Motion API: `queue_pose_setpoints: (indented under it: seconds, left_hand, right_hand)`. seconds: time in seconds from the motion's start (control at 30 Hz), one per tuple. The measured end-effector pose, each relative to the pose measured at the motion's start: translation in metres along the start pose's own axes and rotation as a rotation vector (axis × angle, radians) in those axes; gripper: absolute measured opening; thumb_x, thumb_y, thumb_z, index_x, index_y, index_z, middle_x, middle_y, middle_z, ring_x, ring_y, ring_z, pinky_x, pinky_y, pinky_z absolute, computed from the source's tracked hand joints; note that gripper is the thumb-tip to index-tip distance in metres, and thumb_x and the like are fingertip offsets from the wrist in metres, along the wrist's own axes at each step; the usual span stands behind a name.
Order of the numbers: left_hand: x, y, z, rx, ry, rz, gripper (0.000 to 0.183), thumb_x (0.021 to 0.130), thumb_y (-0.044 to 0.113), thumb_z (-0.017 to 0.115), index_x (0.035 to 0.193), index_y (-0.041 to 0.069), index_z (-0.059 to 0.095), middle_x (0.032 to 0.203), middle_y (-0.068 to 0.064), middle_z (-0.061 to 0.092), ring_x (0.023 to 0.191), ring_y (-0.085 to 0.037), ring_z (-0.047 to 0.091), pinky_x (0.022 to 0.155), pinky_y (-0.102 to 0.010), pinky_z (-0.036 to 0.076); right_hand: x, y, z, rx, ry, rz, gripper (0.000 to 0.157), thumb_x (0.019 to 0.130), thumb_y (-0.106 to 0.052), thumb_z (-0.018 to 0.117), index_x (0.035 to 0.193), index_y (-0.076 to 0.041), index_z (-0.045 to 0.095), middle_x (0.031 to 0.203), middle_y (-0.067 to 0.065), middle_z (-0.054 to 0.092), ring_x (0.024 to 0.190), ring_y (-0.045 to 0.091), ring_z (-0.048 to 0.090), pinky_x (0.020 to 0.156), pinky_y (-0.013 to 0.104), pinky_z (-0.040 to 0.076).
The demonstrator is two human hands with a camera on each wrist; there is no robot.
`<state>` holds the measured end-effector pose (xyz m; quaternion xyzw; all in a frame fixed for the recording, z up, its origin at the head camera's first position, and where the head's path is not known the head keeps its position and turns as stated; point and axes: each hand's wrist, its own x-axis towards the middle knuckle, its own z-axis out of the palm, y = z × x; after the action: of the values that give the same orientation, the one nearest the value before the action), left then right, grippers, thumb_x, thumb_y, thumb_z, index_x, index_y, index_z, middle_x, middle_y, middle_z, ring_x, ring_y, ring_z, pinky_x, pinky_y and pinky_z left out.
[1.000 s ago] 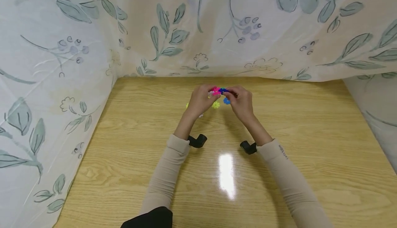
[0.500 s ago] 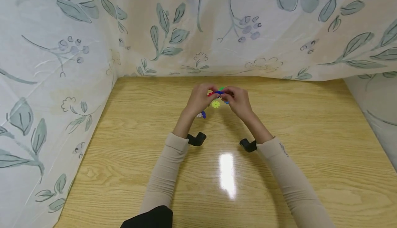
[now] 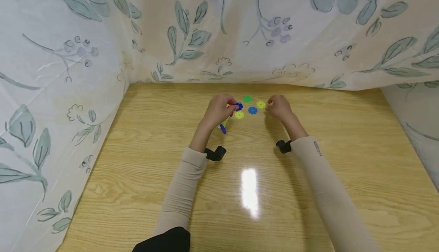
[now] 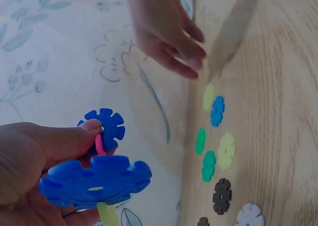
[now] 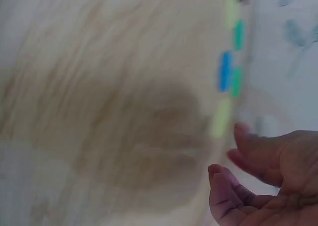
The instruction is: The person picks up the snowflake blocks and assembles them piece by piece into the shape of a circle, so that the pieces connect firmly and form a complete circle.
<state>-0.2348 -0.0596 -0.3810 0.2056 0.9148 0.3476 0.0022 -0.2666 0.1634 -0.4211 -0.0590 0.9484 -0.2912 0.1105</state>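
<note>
My left hand point(image 3: 216, 112) holds a joined string of plastic snowflake discs above the table. In the left wrist view, thumb and fingers pinch a blue snowflake disc point(image 4: 113, 129); a pink disc point(image 4: 100, 145) slots into it. Closer to that camera is another blue disc point(image 4: 74, 182) with a yellow-green one point(image 4: 107, 214) below it. The palm side hides part of the string. My right hand point(image 3: 281, 109) hovers beside a yellow disc point(image 3: 261, 104), fingers loosely bent and nothing between them, as the right wrist view point(image 5: 258, 181) also shows.
Loose discs lie flat on the wooden table point(image 3: 154, 137): green point(image 3: 247, 99), blue point(image 3: 252, 110), yellow point(image 3: 239, 115), plus dark brown point(image 4: 222, 196) and white point(image 4: 250, 216) ones in the left wrist view. A leaf-patterned cloth point(image 3: 192, 35) hangs behind the table.
Both hands were together at the discs. My right hand has let go of the joined string and moved right, uncovering loose discs; the string stays in my left hand.
</note>
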Motion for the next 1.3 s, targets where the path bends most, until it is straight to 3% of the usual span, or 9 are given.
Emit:
queue_pose_setpoints:
  seconds: [0.13,0.3,0.7,0.77,0.87,1.0,1.07,1.17,1.3]
  left_hand:
    - [-0.001,0.001,0.000,-0.019,0.002,0.005,0.014,0.087,0.013,0.063,0.090,0.002,0.070,0.089,-0.009,0.070,0.062,-0.014,0.060,0.062,-0.025,0.047]
    - [-0.001,0.001,-0.001,-0.029,-0.004,-0.010,0.014,0.087,0.015,0.063,0.090,0.003,0.070,0.091,-0.009,0.070,0.065,-0.014,0.061,0.063,-0.023,0.048]
    - [0.001,-0.001,-0.001,-0.028,-0.003,-0.011,0.014,0.088,0.014,0.062,0.090,0.003,0.070,0.091,-0.009,0.069,0.055,-0.012,0.057,0.056,-0.021,0.043]
    - [0.001,-0.001,-0.001,-0.025,-0.006,-0.013,0.014,0.088,0.014,0.062,0.091,0.003,0.070,0.092,-0.008,0.069,0.060,-0.012,0.059,0.058,-0.021,0.045]
    - [0.001,-0.001,0.000,-0.028,-0.010,-0.018,0.015,0.088,0.015,0.062,0.092,0.003,0.070,0.092,-0.009,0.069,0.066,-0.014,0.061,0.062,-0.024,0.048]
    - [0.002,0.000,0.001,-0.035,-0.006,-0.019,0.016,0.087,0.016,0.063,0.092,0.003,0.070,0.093,-0.009,0.070,0.077,-0.017,0.063,0.072,-0.028,0.050]
    - [0.003,0.000,0.002,-0.034,-0.003,-0.013,0.016,0.087,0.016,0.064,0.093,0.002,0.071,0.094,-0.009,0.070,0.083,-0.018,0.064,0.077,-0.029,0.050]
    - [0.003,0.002,0.003,-0.036,-0.008,-0.001,0.017,0.087,0.016,0.064,0.094,0.002,0.071,0.096,-0.009,0.070,0.088,-0.020,0.064,0.080,-0.030,0.050]
    - [0.003,0.004,0.005,-0.045,-0.022,0.014,0.017,0.087,0.016,0.063,0.095,0.002,0.071,0.098,-0.009,0.070,0.091,-0.020,0.064,0.081,-0.030,0.050]
  right_hand:
    - [0.016,0.006,0.008,-0.044,-0.047,0.056,0.044,0.090,-0.013,0.056,0.127,0.009,0.044,0.128,0.029,0.043,0.120,0.046,0.036,0.098,0.053,0.035]
    - [0.028,0.002,0.015,-0.088,-0.024,0.037,0.040,0.091,-0.016,0.057,0.124,0.005,0.048,0.124,0.026,0.045,0.115,0.045,0.039,0.095,0.053,0.037]
    - [0.016,0.008,0.015,0.049,0.066,0.105,0.037,0.087,-0.016,0.064,0.109,0.009,0.048,0.107,0.025,0.053,0.093,0.035,0.049,0.080,0.043,0.042]
    - [0.010,0.011,0.015,0.096,0.107,0.103,0.035,0.088,-0.015,0.062,0.108,0.010,0.051,0.103,0.024,0.055,0.085,0.029,0.050,0.073,0.036,0.043]
    - [0.001,0.013,0.013,0.280,0.118,0.074,0.032,0.092,-0.012,0.056,0.111,0.013,0.056,0.100,0.025,0.059,0.076,0.016,0.057,0.068,0.025,0.048]
    - [-0.014,-0.001,0.007,0.600,0.030,0.057,0.035,0.095,-0.012,0.049,0.118,0.014,0.053,0.087,0.014,0.068,0.065,0.002,0.063,0.064,0.016,0.052]
    - [-0.021,-0.012,0.003,0.690,-0.016,0.061,0.038,0.095,-0.014,0.049,0.120,0.014,0.052,0.078,0.004,0.068,0.064,0.000,0.063,0.061,0.015,0.051]
    - [-0.031,-0.027,0.000,0.730,-0.054,0.052,0.040,0.095,-0.018,0.050,0.121,0.012,0.052,0.068,-0.008,0.066,0.062,0.000,0.063,0.057,0.013,0.049]
    - [-0.039,-0.039,-0.002,0.736,-0.059,0.034,0.040,0.095,-0.019,0.051,0.121,0.011,0.052,0.065,-0.011,0.065,0.061,0.001,0.064,0.057,0.014,0.050]
